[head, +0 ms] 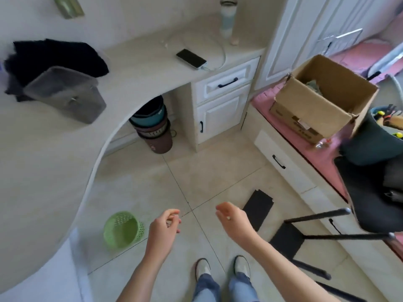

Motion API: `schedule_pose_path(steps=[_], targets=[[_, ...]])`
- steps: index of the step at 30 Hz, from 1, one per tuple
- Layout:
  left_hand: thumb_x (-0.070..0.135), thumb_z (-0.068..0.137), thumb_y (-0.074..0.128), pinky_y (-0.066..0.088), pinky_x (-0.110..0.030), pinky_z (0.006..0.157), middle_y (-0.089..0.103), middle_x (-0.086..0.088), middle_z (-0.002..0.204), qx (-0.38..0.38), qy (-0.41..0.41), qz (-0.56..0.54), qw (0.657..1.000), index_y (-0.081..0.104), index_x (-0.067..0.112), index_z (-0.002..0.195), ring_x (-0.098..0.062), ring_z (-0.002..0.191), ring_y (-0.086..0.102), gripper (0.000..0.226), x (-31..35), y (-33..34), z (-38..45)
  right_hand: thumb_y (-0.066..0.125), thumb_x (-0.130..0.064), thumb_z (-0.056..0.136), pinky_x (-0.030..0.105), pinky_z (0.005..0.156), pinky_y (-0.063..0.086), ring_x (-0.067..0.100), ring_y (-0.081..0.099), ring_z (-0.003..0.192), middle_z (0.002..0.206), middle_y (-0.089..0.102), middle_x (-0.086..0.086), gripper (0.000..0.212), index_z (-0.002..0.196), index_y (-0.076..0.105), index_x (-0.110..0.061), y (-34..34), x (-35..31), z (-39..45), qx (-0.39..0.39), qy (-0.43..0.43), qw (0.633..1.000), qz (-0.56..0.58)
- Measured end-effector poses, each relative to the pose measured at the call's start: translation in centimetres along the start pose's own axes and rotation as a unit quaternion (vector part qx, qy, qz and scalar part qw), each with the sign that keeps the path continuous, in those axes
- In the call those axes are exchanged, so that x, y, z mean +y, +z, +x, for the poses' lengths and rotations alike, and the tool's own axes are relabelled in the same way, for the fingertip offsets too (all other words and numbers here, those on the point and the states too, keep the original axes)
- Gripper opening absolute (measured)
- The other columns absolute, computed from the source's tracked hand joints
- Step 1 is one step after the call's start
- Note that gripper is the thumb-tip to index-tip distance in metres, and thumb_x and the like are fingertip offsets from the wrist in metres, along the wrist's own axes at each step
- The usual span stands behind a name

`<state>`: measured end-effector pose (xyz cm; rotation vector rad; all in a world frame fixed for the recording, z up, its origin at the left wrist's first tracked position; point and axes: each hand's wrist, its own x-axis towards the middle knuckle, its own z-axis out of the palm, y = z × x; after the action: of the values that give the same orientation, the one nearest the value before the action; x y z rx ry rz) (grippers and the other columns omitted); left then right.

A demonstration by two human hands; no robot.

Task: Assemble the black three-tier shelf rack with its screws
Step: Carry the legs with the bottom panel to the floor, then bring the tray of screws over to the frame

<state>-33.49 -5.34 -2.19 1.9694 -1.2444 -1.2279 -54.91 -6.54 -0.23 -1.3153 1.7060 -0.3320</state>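
I stand over a tiled floor with both hands held out in front of me. My left hand has its fingers curled, with thumb and fingertips pinched on a small pale thing too blurred to name. My right hand is curled too, and a small pale piece shows between its fingers. Two flat black rack panels lie on the floor just right of my right hand. A black rack frame with thin legs lies tilted at the right, against the bench.
A green mesh basket lies on its side at the left. A curved desk fills the left, with stacked bins beneath it. An open cardboard box sits on a pink-topped bench. My feet are below.
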Motion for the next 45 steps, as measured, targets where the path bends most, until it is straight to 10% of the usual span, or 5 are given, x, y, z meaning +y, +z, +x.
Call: schedule_pose_path(steps=[5, 23, 30, 40, 45], targets=[[0.004, 0.100, 0.055, 0.055, -0.040, 0.066, 0.070, 0.002, 0.079, 0.107, -0.025, -0.069, 0.992, 0.064, 0.031, 0.089, -0.008, 0.053, 0.061, 0.030, 0.0, -6.7, 3.0, 0.053, -0.019, 0.100, 0.028, 0.091, 0.044, 0.021, 0.061, 0.107, 0.112, 0.070, 0.004, 0.022, 0.116, 0.066, -0.010, 2.6, -7.7, 4.3, -0.039, -0.064, 0.997, -0.035], [0.002, 0.100, 0.054, 0.052, -0.026, 0.067, 0.073, -0.006, 0.087, 0.242, -0.085, -0.144, 0.956, 0.070, 0.013, 0.104, -0.021, 0.069, 0.069, 0.020, 6.4, -18.0, 17.3, 0.052, -0.023, 0.097, 0.003, 0.055, 0.033, 0.010, 0.056, 0.085, 0.097, 0.065, -0.007, 0.018, 0.105, 0.068, -0.020, 4.5, -27.5, 21.4, -0.165, -0.127, 0.975, -0.072], [0.001, 0.097, 0.056, 0.055, -0.033, 0.080, 0.074, 0.002, 0.088, 0.273, -0.071, -0.095, 0.955, 0.070, 0.018, 0.098, -0.018, 0.080, 0.070, 0.022, 9.0, -23.7, 23.4, 0.052, -0.015, 0.095, 0.024, 0.070, 0.049, 0.022, 0.061, 0.084, 0.097, 0.072, 0.004, 0.017, 0.099, 0.069, -0.011, 5.3, -35.0, 27.5, -0.187, -0.132, 0.972, -0.047], [0.005, 0.095, 0.061, 0.042, -0.011, 0.074, 0.071, 0.004, 0.093, 0.322, -0.013, -0.008, 0.947, 0.071, 0.020, 0.098, -0.018, 0.087, 0.064, 0.018, 9.8, -34.3, 33.1, 0.054, -0.016, 0.101, 0.044, 0.087, 0.056, 0.030, 0.065, 0.090, 0.103, 0.064, 0.016, 0.010, 0.106, 0.056, -0.007, 10.2, -42.2, 33.9, -0.227, 0.129, 0.922, 0.285], [-0.001, 0.095, 0.057, 0.045, -0.035, 0.095, 0.068, -0.009, 0.118, 0.318, 0.037, 0.098, 0.942, 0.068, 0.006, 0.120, -0.029, 0.111, 0.059, 0.028, 10.3, -38.9, 37.9, 0.056, -0.023, 0.101, 0.046, 0.081, 0.059, 0.035, 0.065, 0.102, 0.114, 0.059, 0.017, 0.022, 0.114, 0.052, -0.006, 11.3, -45.0, 36.4, -0.183, 0.186, 0.910, 0.321]])
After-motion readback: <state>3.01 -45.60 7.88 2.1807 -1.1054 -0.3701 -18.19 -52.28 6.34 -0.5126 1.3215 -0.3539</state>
